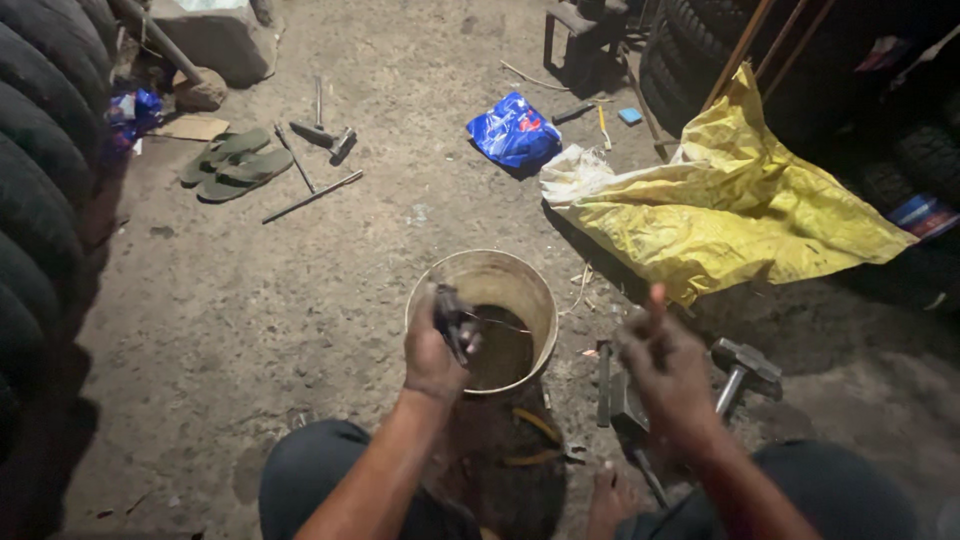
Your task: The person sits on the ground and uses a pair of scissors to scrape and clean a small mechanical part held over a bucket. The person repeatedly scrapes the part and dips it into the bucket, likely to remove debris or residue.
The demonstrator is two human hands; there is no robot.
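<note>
My left hand (432, 352) is closed around a small dark metal part (455, 320), held over the near rim of a beige plastic bucket (520, 282) with dark liquid inside. My right hand (665, 368) hovers to the right of the bucket, blurred, fingers loosely curled with one raised; whether it holds anything is unclear. The bucket stands on the dirt floor between my knees. A hammer (742, 368) with a metal head lies just right of my right hand.
Large tyres (35, 190) line the left edge. A yellow sack (730, 205) and a blue plastic bag (513, 130) lie beyond the bucket. A pair of sandals (235, 165), another hammer (322, 130) and a metal rod (312, 196) lie at the far left. Dark metal tools (606, 385) lie by my foot (610, 500).
</note>
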